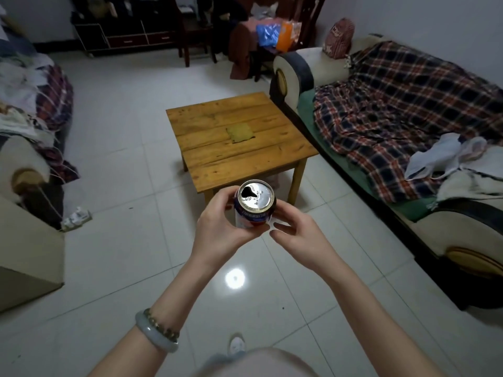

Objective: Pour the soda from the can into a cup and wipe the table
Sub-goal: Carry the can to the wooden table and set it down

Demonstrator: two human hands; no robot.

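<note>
From the head camera, you hold the short aluminium soda can with the blue, white and red label (254, 206) upright in front of you, over the pale tiled floor (136, 164) and just short of the small square wooden table (239, 156). Your left hand (217, 227) wraps the can's side and carries it; keeping it level makes sense, since the teardrop mouth in the lid is already open and any tilt would spill. Your right hand (296, 235) sits at the can's other side with fingers loosely curled; I cannot tell whether it truly grips the can or only steadies it, or whether it pinches something small.

The folded olive-yellow cloth (241, 133) lies alone near the table's middle, well apart from the can, likely set there ready for wiping.

No cup shows anywhere in this view, so you must find one before pouring. How much soda is in the can cannot be seen through the dark opening, and the label's lower part is hidden by your fingers.
</note>
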